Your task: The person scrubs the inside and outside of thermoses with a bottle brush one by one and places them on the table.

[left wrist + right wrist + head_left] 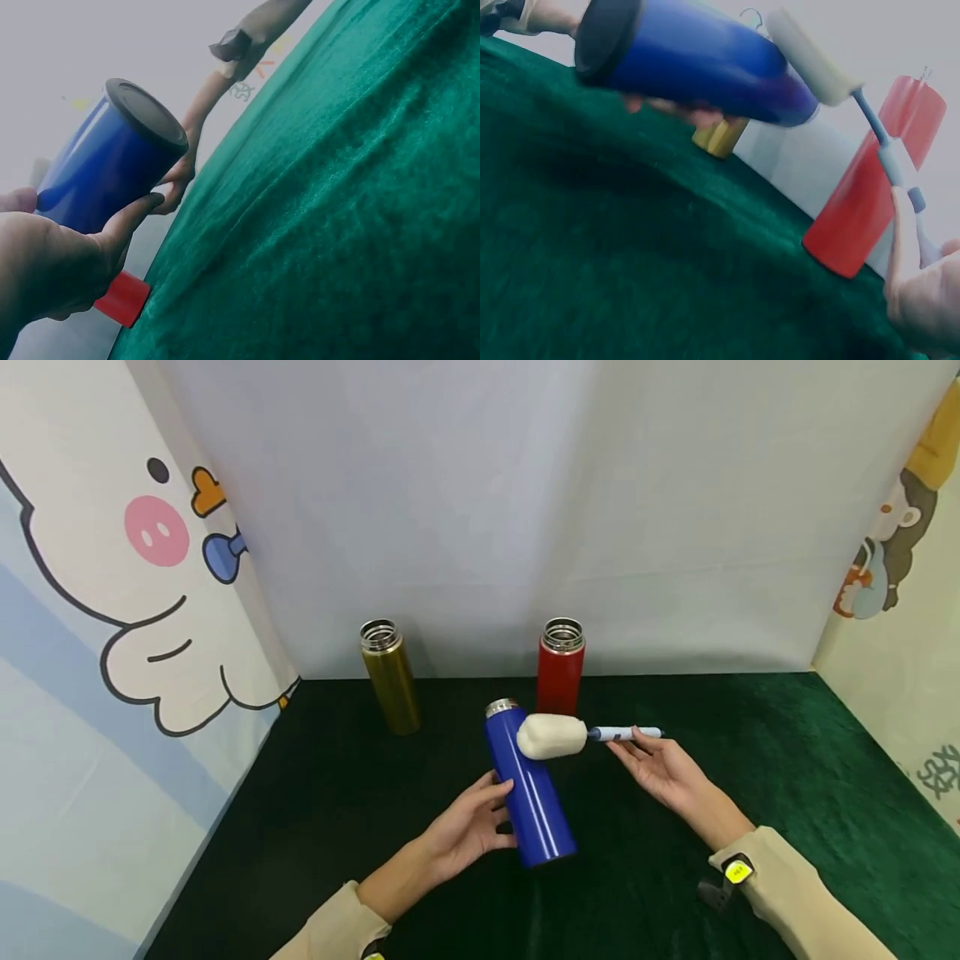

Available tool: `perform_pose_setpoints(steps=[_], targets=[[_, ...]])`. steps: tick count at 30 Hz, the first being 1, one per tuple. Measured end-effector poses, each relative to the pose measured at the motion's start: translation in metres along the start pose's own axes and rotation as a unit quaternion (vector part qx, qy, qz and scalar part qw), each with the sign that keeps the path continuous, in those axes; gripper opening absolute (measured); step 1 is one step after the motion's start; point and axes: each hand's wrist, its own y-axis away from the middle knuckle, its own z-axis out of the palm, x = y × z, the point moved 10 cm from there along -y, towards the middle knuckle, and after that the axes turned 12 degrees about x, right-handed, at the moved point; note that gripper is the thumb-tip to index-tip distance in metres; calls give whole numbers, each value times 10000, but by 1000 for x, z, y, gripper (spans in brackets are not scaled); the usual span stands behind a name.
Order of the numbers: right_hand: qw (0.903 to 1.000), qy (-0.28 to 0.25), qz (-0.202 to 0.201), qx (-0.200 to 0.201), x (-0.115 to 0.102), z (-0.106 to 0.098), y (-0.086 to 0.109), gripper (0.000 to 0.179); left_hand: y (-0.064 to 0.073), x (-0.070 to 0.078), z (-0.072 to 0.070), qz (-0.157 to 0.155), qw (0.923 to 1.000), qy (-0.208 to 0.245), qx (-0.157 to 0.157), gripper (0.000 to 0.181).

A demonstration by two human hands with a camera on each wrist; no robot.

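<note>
Beige sleeve [330, 931] nearest; left fingers [491, 792] hold glossy blue cylindrical bottle [534, 806]; right fingers [630, 755] pinch slim-handled, round-ended sponge brush [553, 737].

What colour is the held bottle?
The bottle is blue with a silver neck, clearest in the head view.

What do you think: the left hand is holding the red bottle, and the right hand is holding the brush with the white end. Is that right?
Not quite: the left hand is holding the blue bottle, as the head view shows. The red bottle stands farther back. The right hand is indeed holding the brush with the white end.
</note>
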Motion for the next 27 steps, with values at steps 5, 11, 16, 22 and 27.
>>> perform_pose_setpoints(steps=[5,11,16,22,27], targets=[[9985,-541,46,87,-1,7,-3,53,2,-1,1,-64,9999,-114,-28,66],[9944,534,408,-811,21,1,9,23,3,7,-9,59,9999,90,115,70],[9730,1305,592,-1810,28,2,21,42,0,8,-19,22,9988,241,420,71],[9941,684,382,-744,17,-6,8,22,0,3,-16,-59,9993,30,381,71],[9997,-194,19,127,5,-4,-8,36,3,-2,-6,-102,9998,-54,181,66]])
